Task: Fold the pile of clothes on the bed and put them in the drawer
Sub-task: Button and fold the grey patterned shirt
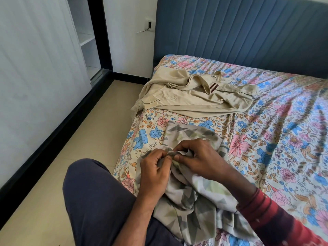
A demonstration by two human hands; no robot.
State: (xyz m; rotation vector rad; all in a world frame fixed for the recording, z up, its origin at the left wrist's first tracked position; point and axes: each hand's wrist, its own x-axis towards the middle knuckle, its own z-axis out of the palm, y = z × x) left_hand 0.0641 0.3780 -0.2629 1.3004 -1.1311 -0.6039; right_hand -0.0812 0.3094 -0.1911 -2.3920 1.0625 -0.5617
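Note:
A grey-and-white patterned garment (pixel 193 197) lies bunched on the near corner of the bed and over my lap. My left hand (pixel 154 169) and my right hand (pixel 200 157) meet above it, both pinching a gathered edge of the cloth between thumb and fingers. Farther back a beige shirt (pixel 191 96) with a striped collar tag is spread loosely near the bed's left edge, part of it hanging over the side. No drawer shows in this view.
The bed carries a floral sheet (pixel 276 139) against a blue padded headboard (pixel 248 32). A white sliding wardrobe (pixel 35 68) stands at the left, open at its far end onto shelves (pixel 87 39). Beige tiled floor (pixel 99 118) runs between the wardrobe and the bed.

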